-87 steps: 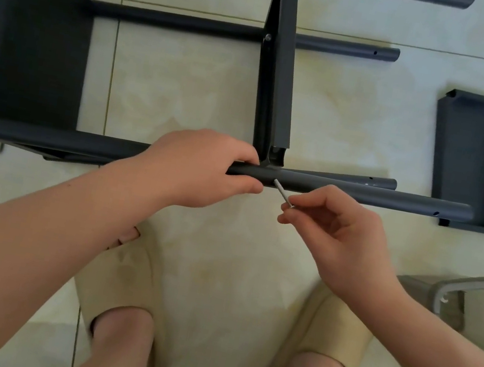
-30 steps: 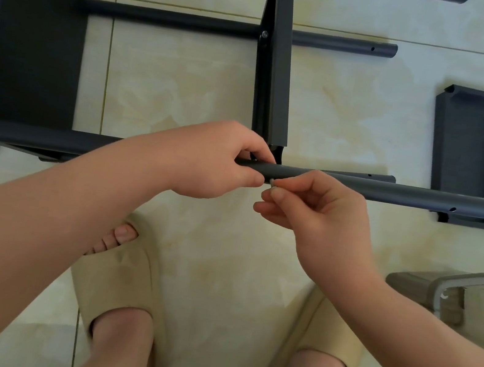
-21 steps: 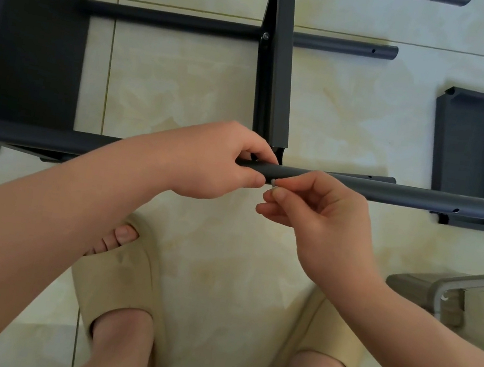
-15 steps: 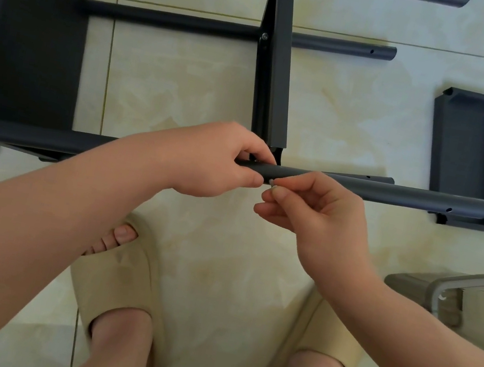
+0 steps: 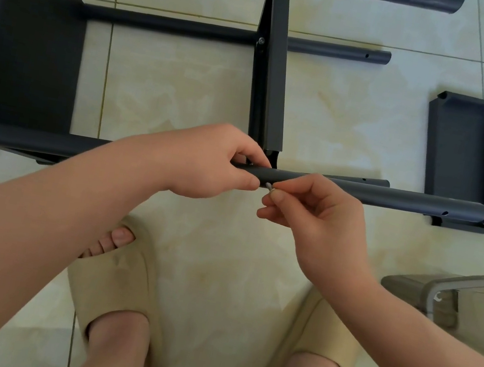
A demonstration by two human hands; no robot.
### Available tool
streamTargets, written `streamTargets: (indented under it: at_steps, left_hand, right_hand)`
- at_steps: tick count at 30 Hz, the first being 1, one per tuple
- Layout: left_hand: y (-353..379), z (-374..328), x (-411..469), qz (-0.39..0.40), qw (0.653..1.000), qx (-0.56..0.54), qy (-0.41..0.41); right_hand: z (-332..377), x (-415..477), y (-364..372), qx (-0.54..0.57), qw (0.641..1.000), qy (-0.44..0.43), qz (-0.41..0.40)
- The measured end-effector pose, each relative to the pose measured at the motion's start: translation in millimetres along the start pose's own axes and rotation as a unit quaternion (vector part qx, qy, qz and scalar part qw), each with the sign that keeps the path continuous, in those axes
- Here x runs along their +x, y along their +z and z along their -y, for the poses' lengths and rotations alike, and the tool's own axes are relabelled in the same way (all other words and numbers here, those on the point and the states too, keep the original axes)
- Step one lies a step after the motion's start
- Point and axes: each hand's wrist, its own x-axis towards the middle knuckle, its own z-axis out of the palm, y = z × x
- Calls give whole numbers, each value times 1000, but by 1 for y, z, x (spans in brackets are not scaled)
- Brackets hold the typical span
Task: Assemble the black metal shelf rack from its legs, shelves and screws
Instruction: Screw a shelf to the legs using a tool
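Black metal rack (image 5: 31, 49), part-built, on its side on tile (image 5: 181, 82). Left hand (image 5: 206, 160) grips the near leg (image 5: 393, 197) beside the corner of the middle shelf (image 5: 271, 91). Right hand (image 5: 315, 215) pinches a small silver screw (image 5: 268, 185) at that leg, apparently in a hole. Loose shelf (image 5: 462, 157) lies at right.
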Motion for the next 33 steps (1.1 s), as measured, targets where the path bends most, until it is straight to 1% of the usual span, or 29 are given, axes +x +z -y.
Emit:
streamTargets:
  at_steps: [2, 4, 5, 8, 10, 12, 17, 19, 21, 22, 26, 28, 29, 31, 32, 33]
  left_hand:
    - [0, 0, 0, 2, 1000, 2, -1]
    - [0, 0, 0, 4, 1000, 2, 1]
    - [0, 0, 0, 3, 1000, 1, 2]
    - [0, 0, 0, 2, 1000, 1, 5]
    - [0, 0, 0, 2, 1000, 2, 4]
    - [0, 0, 0, 2, 1000, 3, 3]
    - [-1, 0, 0, -2, 1000, -3, 0]
    - [-1, 0, 0, 2, 1000, -1, 1]
    - [-2, -1, -1, 7, 1000, 1, 2]
    - [-2, -1, -1, 8, 1000, 1, 3]
    - [-1, -1, -2, 5, 1000, -3, -2]
    - [-1, 0, -2, -2, 1000, -2, -6]
    - [-2, 0, -1, -8, 1000, -3, -10]
    - [-4, 1, -1, -17, 1000, -14, -20]
    - [-5, 1, -1, -18, 999, -18, -26]
    - [-5, 1, 0, -17, 999, -20, -29]
  right_hand:
    - [0, 0, 1, 50, 998, 23, -3]
    - [-1, -1, 1, 49, 999, 14, -1]
    - [-1, -2, 1, 26, 1000, -1, 1]
    - [-1, -4, 1, -103, 993, -56, 11]
    - [0, -4, 1, -149, 986, -77, 16]
    - [-1, -4, 1, -152, 985, -81, 15]
    - [-1, -4, 6, -70, 997, -30, 8]
    - [-1, -4, 6, -115, 991, -60, 15]
    - [0, -4, 5, -203, 972, -115, 27]
    - [0, -4, 4, -225, 966, -125, 28]
    - [3, 1, 4, -205, 975, -86, 19]
    - [6, 4, 1, -269, 957, -113, 7]
    - [7, 6, 0, -325, 935, -141, -9]
    - [13, 9, -3, -430, 876, -213, -49]
    - [16, 11, -4, -464, 852, -238, -60]
    - [18, 14, -6, -490, 834, -246, -60]
